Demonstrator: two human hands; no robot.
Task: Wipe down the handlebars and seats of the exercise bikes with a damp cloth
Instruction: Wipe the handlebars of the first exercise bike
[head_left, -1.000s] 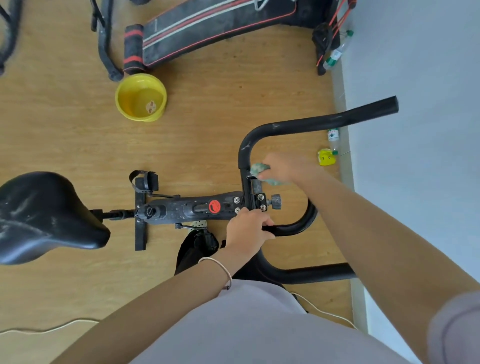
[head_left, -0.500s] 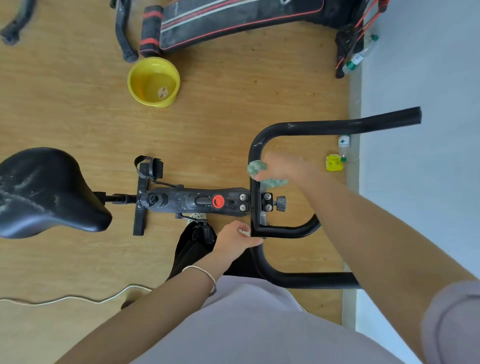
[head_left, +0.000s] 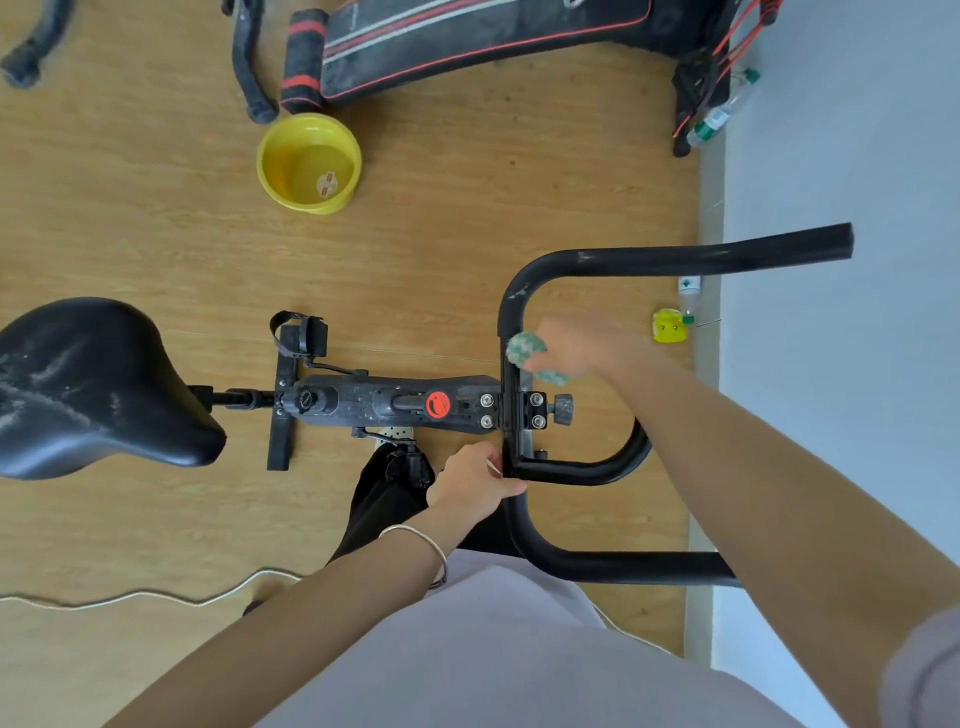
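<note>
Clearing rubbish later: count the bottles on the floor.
2. One bottle by the bench, top right; the other bottle beside the yellow object at the wall. More may be hidden.

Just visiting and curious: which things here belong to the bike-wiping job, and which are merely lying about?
Belong to the job:
- green cloth, held in the right hand
- handlebars, gripped by the left hand
- black seat
- yellow basin, probably for wetting the cloth

Lying about:
- workout bench
- plastic bottle by the wall
- small yellow object
</note>
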